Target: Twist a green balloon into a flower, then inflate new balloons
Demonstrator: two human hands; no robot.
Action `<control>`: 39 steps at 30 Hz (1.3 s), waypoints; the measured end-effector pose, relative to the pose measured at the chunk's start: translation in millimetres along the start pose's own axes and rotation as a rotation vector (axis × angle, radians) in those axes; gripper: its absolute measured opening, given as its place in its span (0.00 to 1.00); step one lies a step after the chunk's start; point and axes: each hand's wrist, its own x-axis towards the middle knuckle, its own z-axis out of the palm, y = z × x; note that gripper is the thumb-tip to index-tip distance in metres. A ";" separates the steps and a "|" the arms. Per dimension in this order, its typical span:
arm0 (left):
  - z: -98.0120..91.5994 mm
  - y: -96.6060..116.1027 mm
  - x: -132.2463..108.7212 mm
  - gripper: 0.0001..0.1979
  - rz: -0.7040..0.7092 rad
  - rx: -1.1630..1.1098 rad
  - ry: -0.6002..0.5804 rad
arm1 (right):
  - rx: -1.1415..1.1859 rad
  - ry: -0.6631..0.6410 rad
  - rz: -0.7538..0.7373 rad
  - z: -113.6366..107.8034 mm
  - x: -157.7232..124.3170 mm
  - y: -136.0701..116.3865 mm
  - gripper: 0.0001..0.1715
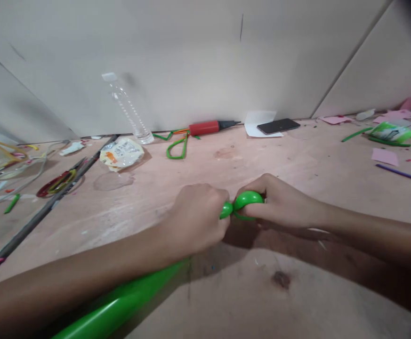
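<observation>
A long green modelling balloon (120,301), inflated, runs from the lower left beneath my left forearm up to my hands. My left hand (196,219) is closed in a fist round it, with a small bulge showing by the thumb. Close beside it, my right hand (278,200) grips a rounded green section between thumb and fingers. Between the hands the balloon narrows to a pinched or twisted neck. The part inside my left fist is hidden.
Along the wall lie a red hand pump (204,128), a green uninflated balloon (177,153), a tilted plastic bottle (129,110), a crumpled wrapper (121,153) and a black phone (278,126) on white paper. Scissors (60,181) lie at left by a dark gap; pink paper scraps (384,157) lie right.
</observation>
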 end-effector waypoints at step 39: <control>20.9 -16.4 12.3 0.19 -0.052 -1.313 -0.332 | -0.488 -0.044 -0.454 -47.0 -8.6 -17.0 0.25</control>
